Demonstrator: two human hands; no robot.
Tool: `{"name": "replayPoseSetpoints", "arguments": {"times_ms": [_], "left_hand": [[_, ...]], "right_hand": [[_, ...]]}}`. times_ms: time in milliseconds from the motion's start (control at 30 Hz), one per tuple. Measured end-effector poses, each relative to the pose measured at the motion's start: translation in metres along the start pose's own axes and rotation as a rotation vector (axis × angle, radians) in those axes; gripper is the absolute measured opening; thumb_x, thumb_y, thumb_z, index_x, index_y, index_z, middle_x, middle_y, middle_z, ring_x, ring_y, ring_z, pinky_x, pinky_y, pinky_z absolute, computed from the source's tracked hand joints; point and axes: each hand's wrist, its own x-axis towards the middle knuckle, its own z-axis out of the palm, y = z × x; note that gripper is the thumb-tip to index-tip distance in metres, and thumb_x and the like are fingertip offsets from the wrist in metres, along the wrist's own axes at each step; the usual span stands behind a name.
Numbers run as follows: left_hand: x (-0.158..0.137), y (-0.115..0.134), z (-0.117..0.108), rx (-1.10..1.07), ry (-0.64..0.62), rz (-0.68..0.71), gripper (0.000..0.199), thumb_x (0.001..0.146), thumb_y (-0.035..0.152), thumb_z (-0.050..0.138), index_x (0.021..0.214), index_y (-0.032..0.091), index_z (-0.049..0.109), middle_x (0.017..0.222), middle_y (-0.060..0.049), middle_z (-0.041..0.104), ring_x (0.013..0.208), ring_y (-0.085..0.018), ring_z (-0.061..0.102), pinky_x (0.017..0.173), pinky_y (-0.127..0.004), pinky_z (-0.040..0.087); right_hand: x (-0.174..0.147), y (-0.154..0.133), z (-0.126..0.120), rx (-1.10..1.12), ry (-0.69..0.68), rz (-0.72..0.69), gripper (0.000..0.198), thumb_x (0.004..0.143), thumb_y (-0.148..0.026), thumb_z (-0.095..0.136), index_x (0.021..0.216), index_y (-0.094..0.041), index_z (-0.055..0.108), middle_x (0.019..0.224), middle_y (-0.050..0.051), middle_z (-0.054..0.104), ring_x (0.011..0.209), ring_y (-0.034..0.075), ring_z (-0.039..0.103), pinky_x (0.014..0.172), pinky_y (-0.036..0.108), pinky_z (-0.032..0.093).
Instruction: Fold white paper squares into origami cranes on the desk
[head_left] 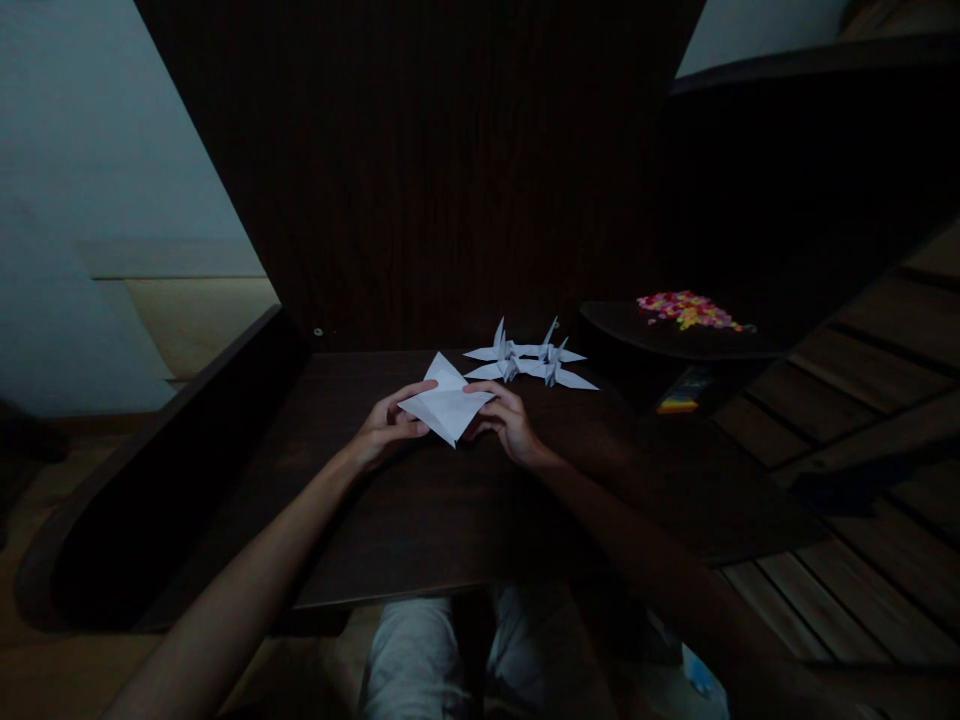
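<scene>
A folded sheet of white paper (448, 405) is held above the dark desk, its outline a diamond with one point toward the back and one toward me. My left hand (390, 423) pinches its left corner between thumb and fingers. At the right corner, my right hand (508, 424) grips the paper the same way, its lower fingers partly hidden beneath. Just behind my right hand stand several white paper cranes (551, 365), with wings spread and necks pointing up, close together on the desk.
The dark wooden desk (420, 520) has a tall back panel (420, 180) and a raised side board (165, 450) on the left. At the right, a rounded shelf (622, 325) bears a heap of small pink, red and yellow pieces (690, 308). Slatted wood lies farther right.
</scene>
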Motion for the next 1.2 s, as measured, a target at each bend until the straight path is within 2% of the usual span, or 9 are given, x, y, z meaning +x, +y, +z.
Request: {"name": "replayPoseSetpoints", "arguments": {"times_ms": [300, 533, 700, 900, 1033, 1200], "left_hand": [[0.000, 0.001, 0.000, 0.043, -0.009, -0.008, 0.068, 0.052, 0.016, 0.079, 0.117, 0.015, 0.062, 0.097, -0.006, 0.068, 0.086, -0.019, 0.060, 0.074, -0.026, 0.044], [0.003, -0.002, 0.001, 0.189, 0.109, 0.027, 0.053, 0.058, 0.025, 0.080, 0.108, 0.016, 0.067, 0.109, -0.008, 0.067, 0.099, -0.024, 0.060, 0.082, -0.031, 0.046], [0.007, -0.005, -0.001, 0.246, 0.180, 0.030, 0.047, 0.059, 0.033, 0.081, 0.102, 0.017, 0.070, 0.105, -0.007, 0.069, 0.098, -0.024, 0.060, 0.084, -0.033, 0.046], [0.008, -0.005, -0.003, 0.340, 0.283, 0.037, 0.044, 0.061, 0.045, 0.080, 0.094, 0.016, 0.073, 0.090, -0.007, 0.071, 0.082, -0.022, 0.062, 0.072, -0.029, 0.045], [0.006, -0.006, -0.002, 0.384, 0.264, 0.021, 0.046, 0.063, 0.048, 0.078, 0.095, 0.015, 0.073, 0.082, -0.006, 0.071, 0.073, -0.021, 0.061, 0.065, -0.028, 0.044], [0.003, -0.008, 0.002, 0.468, 0.187, 0.017, 0.040, 0.066, 0.049, 0.075, 0.089, 0.015, 0.073, 0.076, -0.004, 0.070, 0.069, -0.020, 0.060, 0.063, -0.028, 0.043]], "right_hand": [[0.000, -0.002, 0.000, -0.001, -0.013, 0.002, 0.029, 0.067, -0.028, 0.058, 0.095, -0.020, 0.062, 0.068, -0.001, 0.065, 0.052, 0.017, 0.063, 0.046, 0.029, 0.052], [-0.002, -0.004, 0.001, -0.006, -0.058, -0.001, 0.031, 0.065, -0.028, 0.058, 0.096, -0.021, 0.061, 0.066, -0.001, 0.064, 0.051, 0.017, 0.063, 0.047, 0.030, 0.052], [-0.001, 0.000, -0.001, -0.015, -0.072, -0.006, 0.035, 0.065, -0.027, 0.057, 0.100, -0.021, 0.060, 0.067, -0.001, 0.062, 0.053, 0.017, 0.062, 0.047, 0.029, 0.051], [-0.002, -0.002, 0.003, -0.065, -0.053, -0.016, 0.031, 0.063, -0.030, 0.057, 0.092, -0.021, 0.064, 0.084, 0.002, 0.061, 0.066, 0.017, 0.058, 0.050, 0.028, 0.050], [-0.001, -0.001, 0.007, -0.189, 0.006, -0.041, 0.027, 0.063, -0.028, 0.066, 0.089, -0.021, 0.064, 0.084, 0.001, 0.063, 0.074, 0.017, 0.058, 0.058, 0.026, 0.047], [0.007, 0.010, 0.006, -0.222, 0.088, -0.096, 0.031, 0.066, -0.033, 0.070, 0.094, -0.022, 0.062, 0.097, 0.003, 0.064, 0.090, 0.019, 0.061, 0.076, 0.030, 0.048]]}}
